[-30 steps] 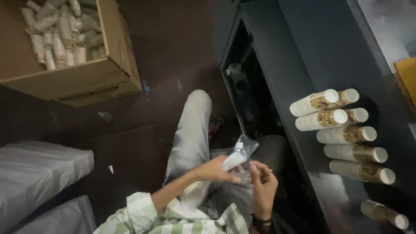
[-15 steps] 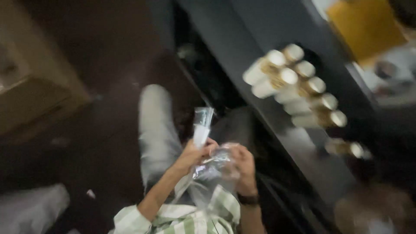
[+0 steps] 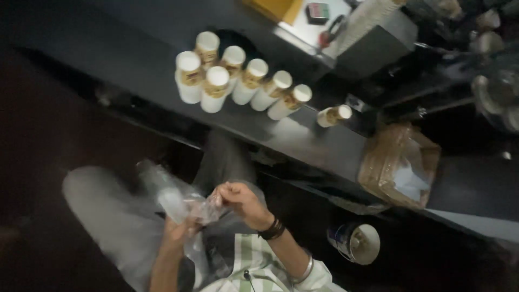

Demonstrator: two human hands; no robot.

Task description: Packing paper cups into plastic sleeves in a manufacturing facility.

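Both of my hands are down over my lap, gripping a crumpled clear plastic bag point(image 3: 172, 196). My left hand point(image 3: 175, 233) clutches the bag's lower part from underneath. My right hand point(image 3: 241, 199), with a dark band on its wrist, pinches the bag's edge at the right. The bag stretches up and to the left from the hands and is blurred. Beyond my grey trouser legs point(image 3: 108, 216), several white paper-cup stacks with brown bands point(image 3: 238, 75) lie side by side on a dark counter point(image 3: 324, 146).
A brown box lined with clear plastic point(image 3: 401, 162) sits on the counter to the right. A round tin point(image 3: 357, 243) lies below the counter edge. At the top are a yellow sheet point(image 3: 275, 6) and red-handled scissors point(image 3: 327, 33). Dark jars point(image 3: 494, 92) stand at far right.
The view has swung right: the cardboard box of cups at upper left has gone out of sight and the brown lined box has appeared. Both hands keep hold of the plastic bag.
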